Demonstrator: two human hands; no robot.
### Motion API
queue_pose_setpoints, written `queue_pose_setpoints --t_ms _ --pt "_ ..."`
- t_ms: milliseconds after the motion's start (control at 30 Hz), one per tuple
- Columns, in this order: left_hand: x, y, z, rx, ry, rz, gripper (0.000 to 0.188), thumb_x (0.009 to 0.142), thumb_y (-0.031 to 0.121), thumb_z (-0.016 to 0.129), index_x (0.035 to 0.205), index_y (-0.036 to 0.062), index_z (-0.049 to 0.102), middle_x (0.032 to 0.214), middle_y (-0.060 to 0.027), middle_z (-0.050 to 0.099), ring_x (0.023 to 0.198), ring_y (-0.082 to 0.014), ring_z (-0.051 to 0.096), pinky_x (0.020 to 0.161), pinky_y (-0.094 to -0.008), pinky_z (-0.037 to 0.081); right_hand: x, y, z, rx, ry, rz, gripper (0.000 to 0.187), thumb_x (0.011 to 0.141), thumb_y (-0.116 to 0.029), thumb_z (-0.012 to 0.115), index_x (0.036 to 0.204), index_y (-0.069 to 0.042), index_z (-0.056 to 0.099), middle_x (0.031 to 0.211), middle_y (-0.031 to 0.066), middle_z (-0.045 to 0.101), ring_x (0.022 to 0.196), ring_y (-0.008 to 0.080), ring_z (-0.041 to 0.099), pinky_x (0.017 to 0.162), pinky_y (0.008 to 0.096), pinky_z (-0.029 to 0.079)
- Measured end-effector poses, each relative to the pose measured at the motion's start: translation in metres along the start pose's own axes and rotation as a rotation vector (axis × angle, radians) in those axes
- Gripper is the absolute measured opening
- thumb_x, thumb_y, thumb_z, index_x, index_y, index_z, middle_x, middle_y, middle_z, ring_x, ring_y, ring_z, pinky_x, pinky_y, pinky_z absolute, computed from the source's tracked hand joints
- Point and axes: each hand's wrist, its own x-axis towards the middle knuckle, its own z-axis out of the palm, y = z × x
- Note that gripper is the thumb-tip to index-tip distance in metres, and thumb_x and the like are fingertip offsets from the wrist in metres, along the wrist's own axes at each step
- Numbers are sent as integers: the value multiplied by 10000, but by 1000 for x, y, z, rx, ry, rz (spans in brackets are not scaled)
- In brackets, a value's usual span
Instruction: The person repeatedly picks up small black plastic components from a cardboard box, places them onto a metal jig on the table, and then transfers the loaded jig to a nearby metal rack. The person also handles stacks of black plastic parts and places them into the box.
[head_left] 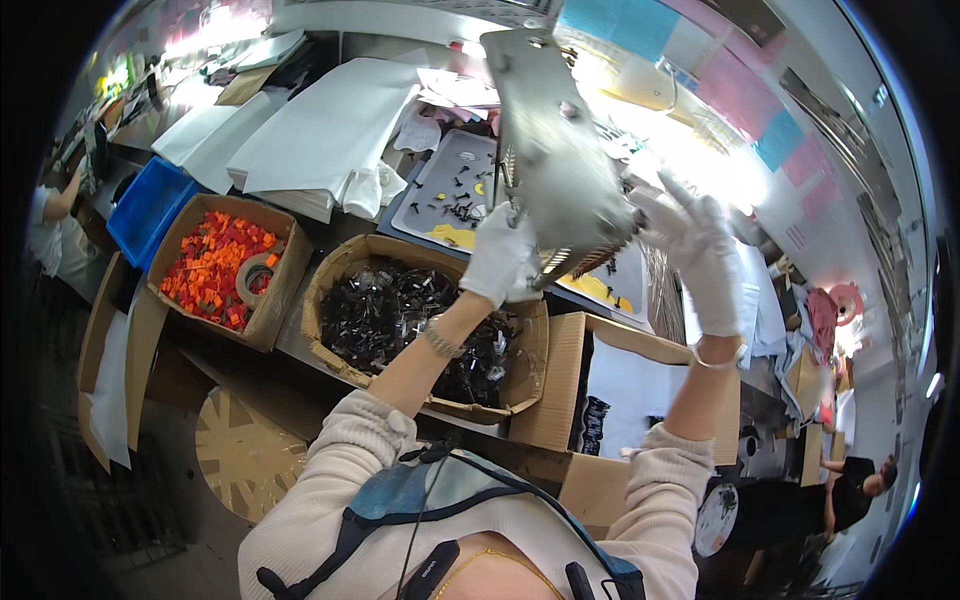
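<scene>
A thick metal plate fixture with round studs on its face is raised and tilted above the bench. My left hand, in a white glove, is closed on its lower left edge. At the plate's right edge is my right hand, also gloved, its fingers stretched out and apart; whether it touches the edge I cannot tell. Behind and below the fixture lies a grey tray with small black parts and yellow pieces. Rows of small teeth or pins show along the fixture's lower edge.
Before me stand a carton of black and clear plastic parts and an open carton with a white liner. To the left are a box of orange and red pieces, a blue bin and white sheets. Another person is at far right.
</scene>
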Motion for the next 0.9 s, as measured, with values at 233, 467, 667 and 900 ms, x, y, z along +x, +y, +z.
queue_pose_setpoints --t_ms 233,467,667,900 --pt "53 -76 12 700 339 688 329 906 262 724 779 3 566 676 -191 590 665 -417 592 645 -487 483 54 -44 76 -887 22 6 760 844 -272 758 1444 48 419 1149 140 606 983 191 592 918 318 486" --pt "89 -108 17 560 224 208 371 915 301 715 852 -47 602 731 -218 639 748 -411 648 704 -466 511 153 27 83 -1190 83 -206 545 834 -150 666 1305 58 484 1012 213 587 927 288 606 823 393 504" --pt "110 -103 -1 654 -163 -49 459 954 352 664 1019 -98 606 784 -150 681 695 -178 638 628 -345 509 203 21 81 -1142 -75 -44 340 806 -199 615 1067 19 633 871 217 693 799 354 676 781 420 534" --pt "87 -124 18 631 -472 -22 220 992 282 596 944 74 649 731 -39 577 649 -148 560 578 -290 459 226 39 57 -1601 -85 48 344 763 -266 639 942 9 743 829 191 716 749 272 681 694 377 539"
